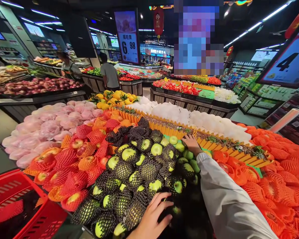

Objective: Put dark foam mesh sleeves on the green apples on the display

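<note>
Green apples in black foam nets [149,169] are heaped in the middle of the display. My left hand [154,212] is over the near side of this heap, fingers spread and nothing held. At the far right side of the heap, my right hand [191,145] reaches out in a grey sleeve, its fingers stretched over bare green apples [173,140] beside a low orange picket fence [161,127]. The fingers look apart, and the palm side is hidden. Whether either hand touches the fruit is unclear.
Apples in red and orange nets [77,159] lie left, with pink-wrapped fruit [49,127] beyond. Orange-netted fruit [281,186] fills the right. A red shopping basket [20,205] stands at the lower left. Two people [110,73] are among the farther stands.
</note>
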Tool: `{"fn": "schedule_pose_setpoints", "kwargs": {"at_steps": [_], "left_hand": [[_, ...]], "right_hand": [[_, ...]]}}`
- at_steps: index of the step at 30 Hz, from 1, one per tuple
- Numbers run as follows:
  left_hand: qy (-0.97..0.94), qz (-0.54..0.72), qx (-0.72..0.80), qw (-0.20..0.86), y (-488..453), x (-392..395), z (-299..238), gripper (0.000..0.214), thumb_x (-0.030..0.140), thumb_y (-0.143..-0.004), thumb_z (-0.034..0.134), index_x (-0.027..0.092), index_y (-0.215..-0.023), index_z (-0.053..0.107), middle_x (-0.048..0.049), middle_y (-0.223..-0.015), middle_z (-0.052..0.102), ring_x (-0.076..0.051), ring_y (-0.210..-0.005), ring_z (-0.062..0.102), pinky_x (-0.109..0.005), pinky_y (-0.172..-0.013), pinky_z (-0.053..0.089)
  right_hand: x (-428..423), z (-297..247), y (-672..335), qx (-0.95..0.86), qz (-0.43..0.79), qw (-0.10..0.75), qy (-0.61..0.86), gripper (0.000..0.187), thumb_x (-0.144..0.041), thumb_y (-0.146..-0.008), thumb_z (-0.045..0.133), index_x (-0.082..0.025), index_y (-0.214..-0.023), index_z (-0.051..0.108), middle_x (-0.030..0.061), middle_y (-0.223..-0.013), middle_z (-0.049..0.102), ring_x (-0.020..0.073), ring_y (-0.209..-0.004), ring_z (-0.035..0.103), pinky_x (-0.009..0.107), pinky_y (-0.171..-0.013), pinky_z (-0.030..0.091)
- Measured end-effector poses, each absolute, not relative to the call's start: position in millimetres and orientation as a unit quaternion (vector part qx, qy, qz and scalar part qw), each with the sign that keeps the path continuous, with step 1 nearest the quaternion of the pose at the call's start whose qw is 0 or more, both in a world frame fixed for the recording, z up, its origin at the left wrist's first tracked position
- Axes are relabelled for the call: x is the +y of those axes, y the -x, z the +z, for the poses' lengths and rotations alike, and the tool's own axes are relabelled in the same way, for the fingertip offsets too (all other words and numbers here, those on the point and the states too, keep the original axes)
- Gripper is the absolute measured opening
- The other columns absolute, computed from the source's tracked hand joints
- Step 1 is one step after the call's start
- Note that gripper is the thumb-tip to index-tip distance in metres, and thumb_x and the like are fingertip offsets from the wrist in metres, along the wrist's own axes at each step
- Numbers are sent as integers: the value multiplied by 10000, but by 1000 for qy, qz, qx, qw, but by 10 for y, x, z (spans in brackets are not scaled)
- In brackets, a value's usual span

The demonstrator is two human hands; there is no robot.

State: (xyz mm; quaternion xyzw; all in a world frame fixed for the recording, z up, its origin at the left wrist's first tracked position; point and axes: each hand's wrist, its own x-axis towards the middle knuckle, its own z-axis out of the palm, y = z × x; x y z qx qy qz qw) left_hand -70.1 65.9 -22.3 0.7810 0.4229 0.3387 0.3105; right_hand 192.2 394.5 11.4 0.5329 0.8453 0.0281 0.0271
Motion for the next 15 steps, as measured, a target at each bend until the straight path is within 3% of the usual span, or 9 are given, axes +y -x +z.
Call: {"fn": "schedule_pose_setpoints", "kwargs": {"at_steps": [2, 5, 9, 15], "left_hand": [[-779, 346, 420, 311, 678, 698, -213, 303, 267, -953, 556, 274, -1254, 590, -104, -1410, 552, -267, -1318, 506, -473, -1109, 453], [-778, 351, 412, 319, 647, 743, -215, 313, 259, -955, 556, 274, -1266, 584, -104, -1413, 547, -261, -1321, 504, -472, -1114, 445], [-775, 361, 406, 323, 625, 775, -223, 311, 251, -955, 552, 263, -1264, 585, -113, -1414, 541, -266, -1326, 497, -486, -1121, 430], [-773, 376, 401, 319, 614, 803, -160, 278, 241, -957, 536, 244, -1230, 591, -125, -1356, 574, -260, -1253, 547, -464, -1050, 484]], "right_hand": [[4012, 107, -1870, 849, 22, 61, -524, 641, -154, -790, 605, -212, -1423, 524, 177, -1571, 348, 382, -1448, 227, 542, -1187, 103], [4102, 88, -1780, 841, 5, 102, -531, 761, -308, -688, 741, -264, -1420, 536, 161, -1606, 296, 465, -1456, 180, 647, -1145, 107], [4061, -25, -1609, 828, 25, 114, -549, 712, -322, -591, 818, -234, -1280, 658, 162, -1612, 285, 552, -1451, 86, 776, -1078, 22], [3878, -187, -1413, 827, 89, 56, -553, 384, -203, -805, 591, -176, -1173, 697, 181, -1561, 338, 534, -1461, 51, 817, -1059, -13]]}}
